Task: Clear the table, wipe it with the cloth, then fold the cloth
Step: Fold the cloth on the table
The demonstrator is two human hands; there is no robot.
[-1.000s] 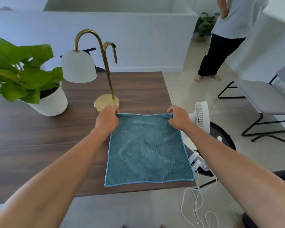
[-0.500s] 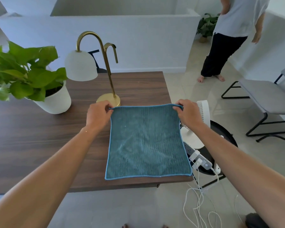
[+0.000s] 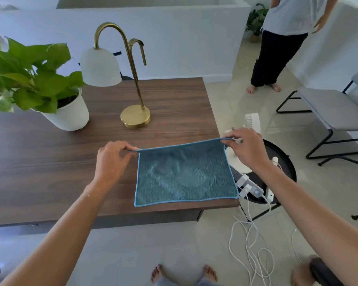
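Pinching the far corners of the teal microfibre cloth [image 3: 184, 174], the left hand [image 3: 112, 159] and the right hand [image 3: 246, 149] each close thumb and fingers on its raised far edge, while its near edge lies flat at the front right corner of the dark wooden table [image 3: 50, 162]. Behind it stand a brass lamp [image 3: 135, 118] and a potted plant [image 3: 66, 114]

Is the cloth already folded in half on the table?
No, the cloth lies single-layered; both hands, left hand and right hand, merely lift its far corners.
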